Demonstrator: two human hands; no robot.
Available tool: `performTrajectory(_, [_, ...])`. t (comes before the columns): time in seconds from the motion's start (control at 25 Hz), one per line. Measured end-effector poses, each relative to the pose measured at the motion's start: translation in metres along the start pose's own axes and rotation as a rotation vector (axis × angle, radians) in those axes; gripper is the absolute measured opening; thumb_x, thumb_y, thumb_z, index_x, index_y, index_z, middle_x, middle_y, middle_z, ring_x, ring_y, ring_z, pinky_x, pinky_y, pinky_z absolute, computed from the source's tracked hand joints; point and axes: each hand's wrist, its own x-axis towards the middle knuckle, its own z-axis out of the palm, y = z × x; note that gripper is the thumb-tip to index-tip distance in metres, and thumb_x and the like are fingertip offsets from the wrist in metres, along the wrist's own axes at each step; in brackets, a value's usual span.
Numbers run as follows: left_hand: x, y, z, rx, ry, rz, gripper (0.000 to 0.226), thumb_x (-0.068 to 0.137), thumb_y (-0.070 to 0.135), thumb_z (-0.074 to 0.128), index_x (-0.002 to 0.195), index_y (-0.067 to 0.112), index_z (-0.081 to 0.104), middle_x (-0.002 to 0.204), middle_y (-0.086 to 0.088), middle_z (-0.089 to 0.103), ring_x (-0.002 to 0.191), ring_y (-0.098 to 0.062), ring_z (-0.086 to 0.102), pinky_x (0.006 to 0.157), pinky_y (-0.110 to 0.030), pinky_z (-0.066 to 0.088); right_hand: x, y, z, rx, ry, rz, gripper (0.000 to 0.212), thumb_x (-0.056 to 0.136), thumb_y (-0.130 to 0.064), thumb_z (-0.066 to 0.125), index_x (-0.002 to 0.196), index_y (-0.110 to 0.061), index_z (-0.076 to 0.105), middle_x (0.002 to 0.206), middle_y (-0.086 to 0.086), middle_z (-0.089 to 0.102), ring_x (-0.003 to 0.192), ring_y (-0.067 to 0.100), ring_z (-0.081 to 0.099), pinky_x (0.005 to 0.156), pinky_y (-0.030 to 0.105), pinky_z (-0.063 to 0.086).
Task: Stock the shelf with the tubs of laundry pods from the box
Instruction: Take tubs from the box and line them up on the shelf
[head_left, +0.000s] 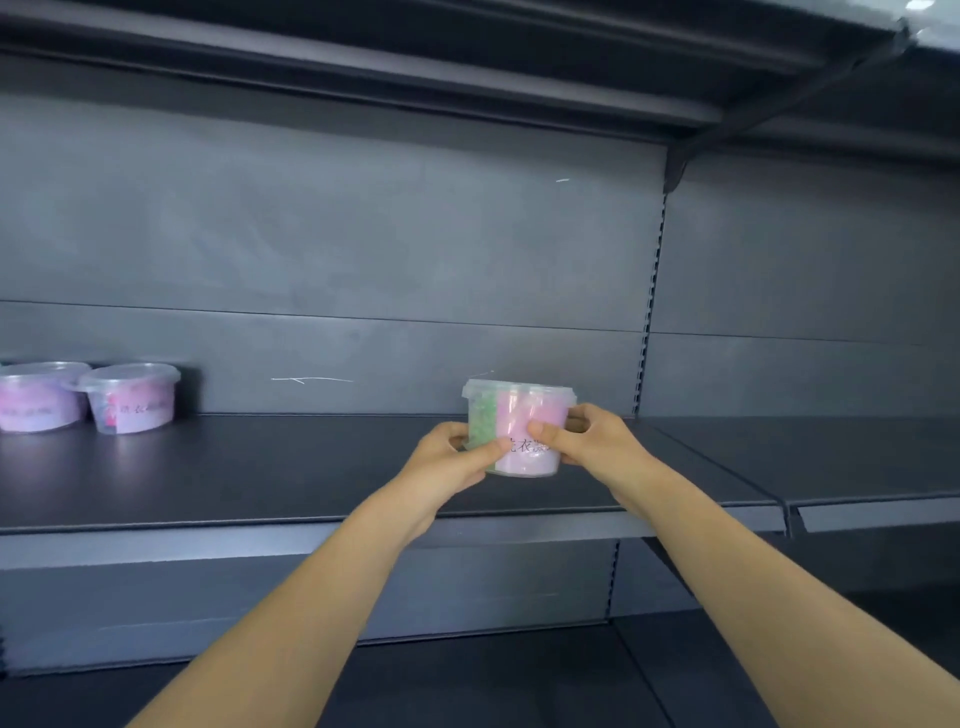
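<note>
**Tub held upright between two hands at the shelf's right end**

The tub (522, 428), clear with a green and pink label and its lid on top, stands upright between the two hands. The left hand (457, 460) grips its left side and the right hand (589, 441) its right side, and both thumbs are pressed on the front label. It sits over the shelf (260, 483) near the right end, about midway between the front edge and the back panel (363, 234). Whether its base touches the shelf cannot be told.

The tub's axis is vertical and it lies straight ahead of both hands, neither hand being clearly the nearer. The coming move is judged to be a short lowering and release, and it turns on keeping that axis upright so the base lands flat.

Two stocked tubs (130, 397) stand side by side, touching or nearly so, against the back panel at the shelf's left end, well apart from the held one. The box is out of view.
</note>
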Motion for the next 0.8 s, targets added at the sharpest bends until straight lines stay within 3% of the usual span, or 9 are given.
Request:
performTrajectory(0.08, [0.031,-0.012,0.01,0.085,0.056,-0.012,0.042,0.08,0.027,0.072,0.114,0.013,0.051,0.106,0.003,0.059,0.105,-0.015,0.061,0.087,-0.022,0.051,0.036,0.02,-0.008,0.018,-0.037,0.002,0.046,0.075,-0.027,0.077,0.111,-0.013,0.053,0.112,0.0,0.063,0.1,0.013,0.062,0.087,0.027,0.051])
performTrajectory(0.24, [0.096,-0.036,0.012,0.165,0.121,-0.071,0.049,0.078,0.032,0.073,0.119,0.015,0.051,0.113,0.005,0.059,0.109,-0.012,0.058,0.093,-0.027,0.047,0.111,0.056,-0.013,0.0,-0.13,-0.024,0.044,0.076,-0.021,0.076,0.113,-0.012,0.054,0.105,-0.004,0.063,0.092,0.009,0.061,0.066,0.013,0.044])
performTrajectory(0.32, [0.125,-0.046,0.002,0.262,0.141,-0.091,0.051,0.075,0.037,0.075,0.117,0.018,0.052,0.116,0.007,0.06,0.11,-0.011,0.057,0.097,-0.028,0.044,0.144,0.071,-0.007,-0.02,-0.172,-0.052,0.043,0.075,-0.021,0.077,0.111,-0.014,0.054,0.105,-0.004,0.063,0.094,0.011,0.061,0.069,0.015,0.047])
performTrajectory(0.4, [0.149,-0.052,-0.01,0.334,0.149,-0.115,0.061,0.071,0.043,0.076,0.12,0.018,0.051,0.122,0.005,0.059,0.113,-0.011,0.055,0.1,-0.029,0.042,0.174,0.085,0.004,-0.046,-0.197,-0.073,0.048,0.072,-0.024,0.079,0.112,-0.014,0.055,0.11,-0.002,0.065,0.099,0.015,0.063,0.082,0.027,0.052])
performTrajectory(0.48, [0.17,-0.057,-0.02,0.377,0.194,-0.132,0.059,0.075,0.037,0.075,0.124,0.017,0.047,0.119,0.005,0.054,0.111,-0.012,0.052,0.093,-0.026,0.039,0.199,0.098,0.016,-0.112,-0.19,-0.084,0.051,0.07,-0.028,0.08,0.112,-0.012,0.056,0.112,0.001,0.066,0.102,0.019,0.063,0.091,0.038,0.052])
performTrajectory(0.64, [0.211,-0.072,-0.032,0.412,0.287,-0.161,0.055,0.081,0.023,0.071,0.127,0.011,0.043,0.122,-0.004,0.056,0.11,-0.018,0.054,0.096,-0.029,0.042,0.241,0.113,0.032,-0.204,-0.159,-0.102,0.05,0.069,-0.027,0.08,0.109,-0.009,0.057,0.11,0.004,0.065,0.101,0.022,0.063,0.09,0.04,0.051])
performTrajectory(0.8, [0.241,-0.086,-0.032,0.537,0.365,-0.154,0.054,0.081,0.026,0.07,0.128,0.013,0.045,0.123,-0.009,0.057,0.11,-0.02,0.055,0.093,-0.027,0.043,0.268,0.127,0.038,-0.251,-0.119,-0.11,0.045,0.067,-0.022,0.082,0.102,-0.007,0.059,0.104,0.007,0.067,0.097,0.023,0.064,0.086,0.039,0.053])
